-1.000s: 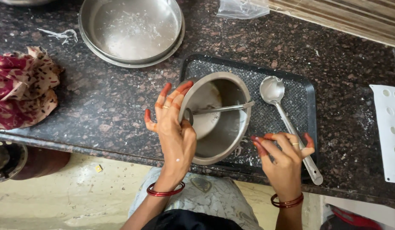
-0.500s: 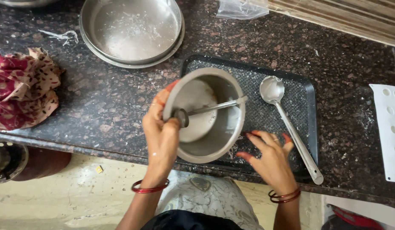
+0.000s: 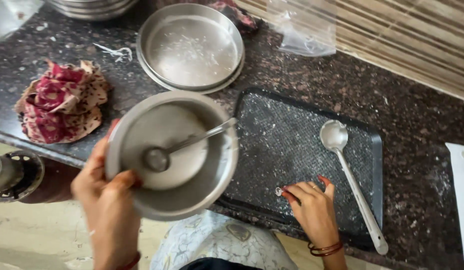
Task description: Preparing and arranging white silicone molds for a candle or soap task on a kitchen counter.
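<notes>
The left hand (image 3: 104, 192) grips the near rim of a round steel bowl (image 3: 173, 155), thumb hooked over the edge and fingers curled beneath, holding it lifted above the front edge of the dark speckled stone counter (image 3: 417, 145). A small steel ladle (image 3: 164, 152) lies inside the bowl, its handle resting on the right rim; the bowl is blurred, so its pale contents are hard to make out. The right hand (image 3: 312, 210) rests on the black textured tray (image 3: 292, 145), fingers pressed together, tips touching its surface. A long-handled steel ladle (image 3: 349, 175) lies on the tray just beside that hand. Behind sit stacked round steel plates (image 3: 192, 47) and a crumpled red patterned cloth (image 3: 62, 102).
</notes>
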